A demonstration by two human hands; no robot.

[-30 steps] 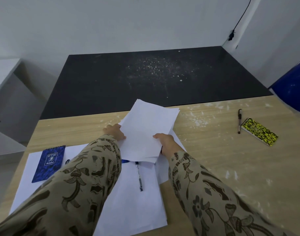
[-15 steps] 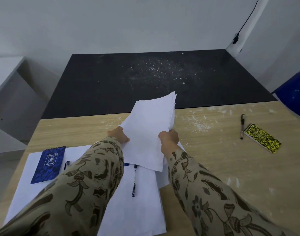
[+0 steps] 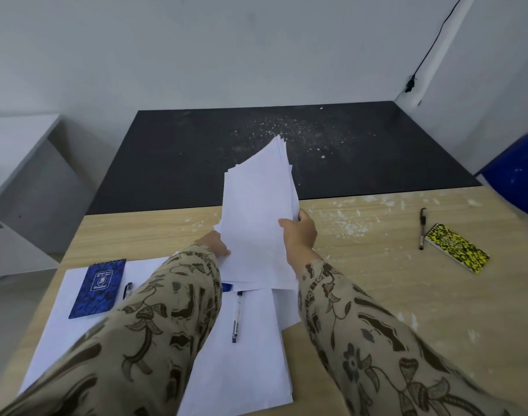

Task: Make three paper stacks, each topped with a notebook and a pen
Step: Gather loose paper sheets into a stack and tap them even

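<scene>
- Right fingers: curled behind the sheaf, thumb pressed on its front, pinching the right edge about halfway up.
- Right hand: raised above the worktop and carrying most of the sheaf's weight, as I judge it.
- Left hand: grips the sheaf's lower left edge. The thumb shows on the front and the other fingers are hidden behind the paper.
- Sheaf: white sheets, held nearly upright and clear of the worktop. The top corners are fanned and uneven, and the lower edge hangs over the middle stack.
- Step in hand, by judgement: squaring this sheaf to make the third stack.
  - Loosen both pinches a little.
  - Tap the lower edge on bare worktop until the fanned corners line up.
  - Lay the sheaf flat to the right, well apart from the middle stack.
- Middle stack: flat on the worktop with a pen on it. A blue sliver peeps from under the sheaf, probably its notebook, though I cannot tell.
- Left stack: bears a blue notebook with a second pen just beside it.
- Yellow notebook and third pen: on bare worktop at far right, just beside each other and not yet on paper.
- Risk: loose sheets may slip while the sheaf stays fanned, so keep both edges pinched until it lies flat.
</scene>
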